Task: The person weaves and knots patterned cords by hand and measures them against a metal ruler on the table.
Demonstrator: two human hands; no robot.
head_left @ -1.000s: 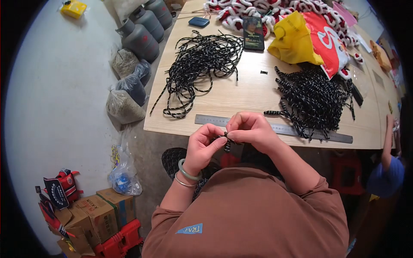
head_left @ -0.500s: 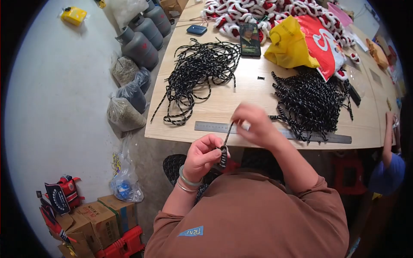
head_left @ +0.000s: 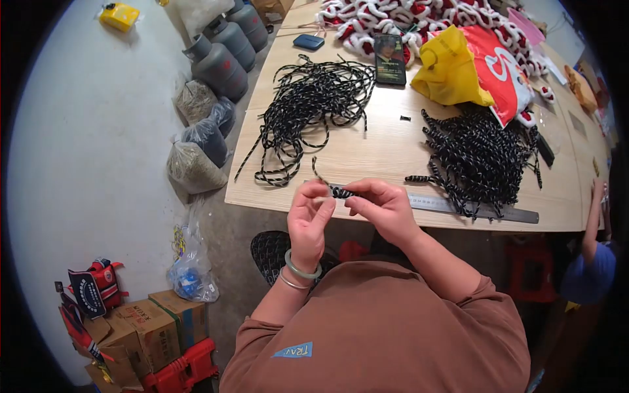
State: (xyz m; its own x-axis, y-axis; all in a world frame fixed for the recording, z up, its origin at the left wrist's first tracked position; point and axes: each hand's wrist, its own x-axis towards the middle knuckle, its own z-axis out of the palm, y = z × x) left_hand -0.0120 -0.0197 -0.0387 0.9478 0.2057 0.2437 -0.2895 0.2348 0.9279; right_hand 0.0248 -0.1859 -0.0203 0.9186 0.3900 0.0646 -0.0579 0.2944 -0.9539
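A short knotted black cord (head_left: 340,192) with light flecks is held level near the table's front edge. My left hand (head_left: 310,213) pinches its left end, and a loose tail curves up above the fingers. At the other end, my right hand (head_left: 382,205) grips it between thumb and fingers. Beyond the hands lies a tangled pile of loose cords (head_left: 321,98). To the right is a heap of knotted cords (head_left: 477,157), with one piece (head_left: 418,179) sticking out leftward. A steel ruler (head_left: 458,205) lies partly behind my right hand.
On the table (head_left: 380,150) are a phone (head_left: 390,60), a blue case (head_left: 308,42), a yellow bag (head_left: 449,69), a red bag (head_left: 504,72) and red-white fluffy trim (head_left: 367,26). Gas cylinders (head_left: 219,65) and boxes (head_left: 157,337) stand left. Another person's arm (head_left: 593,216) is at right.
My right hand has come down from pulling the cord's tail and now holds the knotted part. Both hands have moved together, and the piece has turned from upright to level.
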